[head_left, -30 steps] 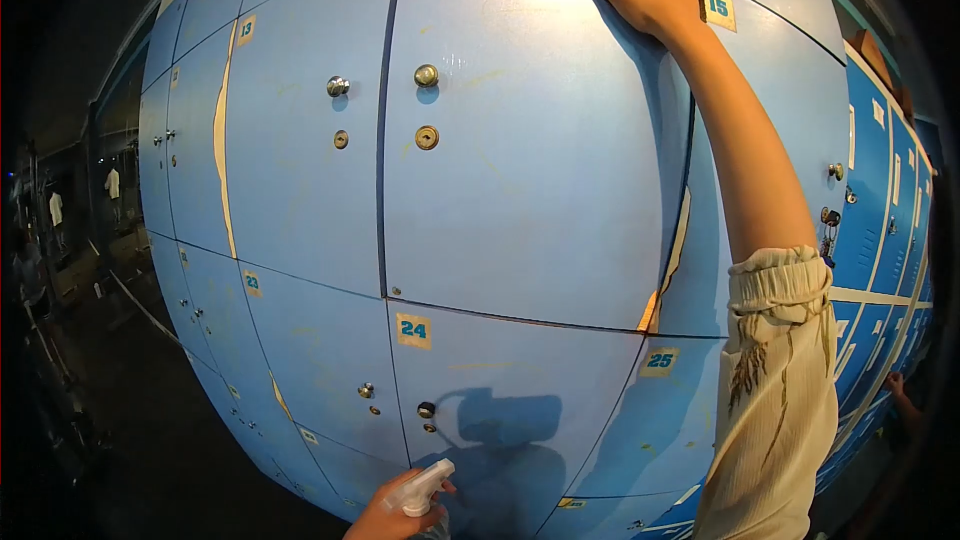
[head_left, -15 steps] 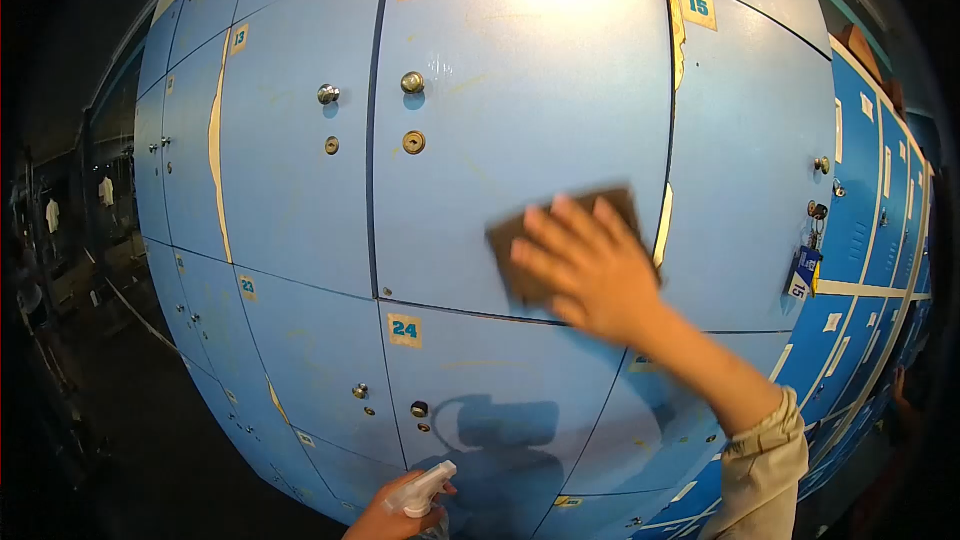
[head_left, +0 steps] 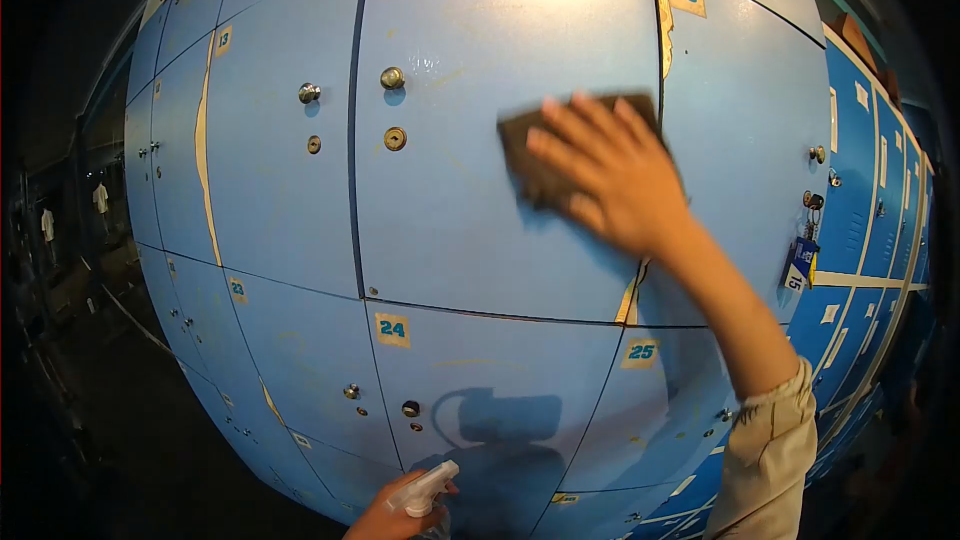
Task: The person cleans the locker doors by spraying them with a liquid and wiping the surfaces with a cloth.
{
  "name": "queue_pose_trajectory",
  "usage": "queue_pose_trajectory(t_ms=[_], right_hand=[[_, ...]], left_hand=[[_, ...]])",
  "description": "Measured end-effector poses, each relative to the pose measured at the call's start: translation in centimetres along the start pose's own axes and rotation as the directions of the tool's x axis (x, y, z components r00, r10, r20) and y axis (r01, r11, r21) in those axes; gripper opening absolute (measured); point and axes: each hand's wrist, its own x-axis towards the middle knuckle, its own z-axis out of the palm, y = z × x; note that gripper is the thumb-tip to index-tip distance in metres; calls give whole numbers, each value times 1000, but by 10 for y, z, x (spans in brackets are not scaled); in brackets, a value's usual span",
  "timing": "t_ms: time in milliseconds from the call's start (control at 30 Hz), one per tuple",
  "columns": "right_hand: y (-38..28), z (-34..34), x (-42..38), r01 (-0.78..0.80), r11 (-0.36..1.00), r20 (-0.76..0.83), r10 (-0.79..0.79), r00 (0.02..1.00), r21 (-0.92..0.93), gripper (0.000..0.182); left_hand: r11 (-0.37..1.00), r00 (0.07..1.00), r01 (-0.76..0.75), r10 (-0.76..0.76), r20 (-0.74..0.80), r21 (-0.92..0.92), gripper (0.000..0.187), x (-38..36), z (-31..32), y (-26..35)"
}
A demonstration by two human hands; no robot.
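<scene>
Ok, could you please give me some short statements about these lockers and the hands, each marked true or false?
1. The right hand is spread over a dark cloth at door 14. True.
2. The left hand is empty. False: it holds a spray bottle.
3. A blue tag hangs below the lock of door 15. True.
4. Door 14 stands wide open. False: it is closed.
5. Door 24 is directly below door 14. True.

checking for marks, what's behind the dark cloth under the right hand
Blue locker door 14 lies behind the dark cloth, showing left of it and below. The patch directly under the cloth and right hand is covered; any marks there can't be seen.
</scene>
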Motion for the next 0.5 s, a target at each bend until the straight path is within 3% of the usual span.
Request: queue_pose_trajectory(t_ms=[100,167,200,233,300,400,500], right_hand=[[52,7,53,-91,984,-236,54,970,-152,61],[87,15,89,-176,956,-360,82,929,-236,53],[106,19,107,-205,941,-396,86,914,-269,55],[103,-10,120,-250,958,-274,206,939,-137,59],[126,1,147,-325,932,-328,260,908,-162,60],[117,-3,152,-384,909,-324,319,890,-159,63],[93,10,123,-263,946,-389,173,905,-191,60]], left_hand=[[985,999,46,-45,9,-165,52,0,-1,-13],[968,982,183,-186,-3,-169,52,0,0,-12],[953,967,249,-255,-7,-174,52,-1,1,-11],[959,965,262,-264,1,-110,55,-1,0,-7],[961,961,276,-276,15,25,63,1,-4,3],[994,996,-88,88,-7,-57,48,-2,4,-19],[954,973,227,-229,11,-198,49,-5,3,-2]])
